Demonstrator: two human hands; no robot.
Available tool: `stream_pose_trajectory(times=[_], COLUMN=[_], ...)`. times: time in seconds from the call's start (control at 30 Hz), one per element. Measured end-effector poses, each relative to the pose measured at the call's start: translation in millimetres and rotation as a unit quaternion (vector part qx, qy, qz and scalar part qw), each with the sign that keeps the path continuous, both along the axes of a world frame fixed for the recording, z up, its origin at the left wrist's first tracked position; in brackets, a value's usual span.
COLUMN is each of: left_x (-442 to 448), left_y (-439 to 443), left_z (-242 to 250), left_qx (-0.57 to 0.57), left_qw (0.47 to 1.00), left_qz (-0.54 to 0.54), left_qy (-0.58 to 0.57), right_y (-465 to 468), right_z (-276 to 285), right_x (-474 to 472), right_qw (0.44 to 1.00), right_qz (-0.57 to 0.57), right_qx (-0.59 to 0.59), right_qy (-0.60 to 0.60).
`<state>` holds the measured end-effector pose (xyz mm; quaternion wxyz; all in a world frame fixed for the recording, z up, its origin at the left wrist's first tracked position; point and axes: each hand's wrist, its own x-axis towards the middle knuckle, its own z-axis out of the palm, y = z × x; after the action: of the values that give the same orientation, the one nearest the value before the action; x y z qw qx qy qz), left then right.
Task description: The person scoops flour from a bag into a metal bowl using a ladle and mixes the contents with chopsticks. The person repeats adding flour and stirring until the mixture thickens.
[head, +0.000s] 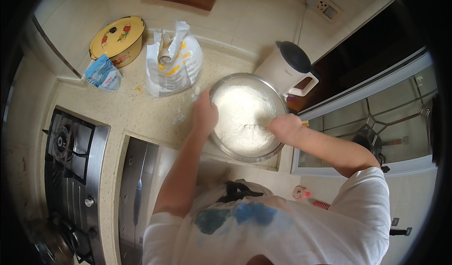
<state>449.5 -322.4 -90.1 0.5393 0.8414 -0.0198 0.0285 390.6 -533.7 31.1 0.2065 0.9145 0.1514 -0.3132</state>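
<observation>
A large stainless steel bowl [251, 159] holds white flour [240, 113] and stands at the counter's front edge. My left hand [206, 112] grips the bowl's left rim. At the right side of the bowl, my right hand [286, 128] is closed round a thin utensil whose light wooden handle end [305, 123] sticks out past the fist. Its other end is hidden or blurred in the flour. An opened white plastic flour bag [180, 67] stands behind and left of the bowl. Spilled flour [179, 115] marks the counter left of my left hand.
A white electric kettle [279, 67] stands close behind the bowl. At the back left are a yellow enamel lidded pot [118, 41] and a small blue-and-white pouch [103, 75]. A gas stove [72, 148] is set into the left counter [109, 159]. A glazed window frame [363, 85] lies to the right.
</observation>
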Motion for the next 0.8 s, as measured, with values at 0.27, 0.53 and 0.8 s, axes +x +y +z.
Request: stream_pose_trajectory(times=[0.27, 0.53, 0.8], left_x=[8, 6, 10], left_y=[1, -1, 0], left_z=[7, 3, -8], left_qx=[0.018, 0.005, -0.015], left_qw=[0.998, 1.0, 1.0], left_qz=[-0.034, -0.017, -0.003], left_qy=[0.039, 0.01, 0.006], right_y=[7, -22, -28], right_z=[-50, -100, -61], right_x=[30, 33, 16], right_qw=[0.972, 0.851, 0.702], right_qz=[-0.111, -0.316, -0.497], right_qx=[0.165, 0.418, 0.509], right_qy=[-0.124, -0.036, 0.047])
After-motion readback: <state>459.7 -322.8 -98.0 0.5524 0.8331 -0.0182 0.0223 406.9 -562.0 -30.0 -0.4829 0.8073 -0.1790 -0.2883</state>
